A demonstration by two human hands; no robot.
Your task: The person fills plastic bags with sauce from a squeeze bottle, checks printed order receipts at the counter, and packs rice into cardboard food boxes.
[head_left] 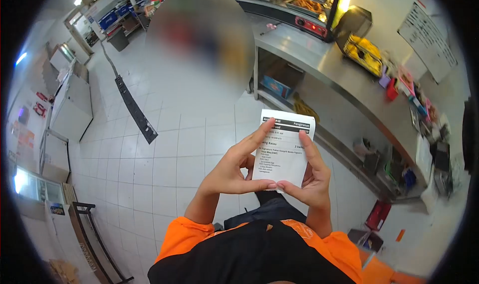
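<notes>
A white printed order receipt [280,156] is held up in front of my chest, its text facing me. My left hand [238,161] grips its left side, with a forefinger along the top left and the thumb at the bottom edge. On the other side, my right hand [314,171] has its fingers along the right edge and its thumb on the bottom, close to the left thumb. Both hands pinch the paper between thumb and fingers. Black header bars and several lines of print show on it.
A steel counter [319,49] runs along the right, bearing a lit food warmer [312,27] and a basket with yellow contents [363,54]. A dark strip [133,109] lies on the tiled floor [174,154]. White chest freezers [72,102] line the left. A blurred area covers the top middle.
</notes>
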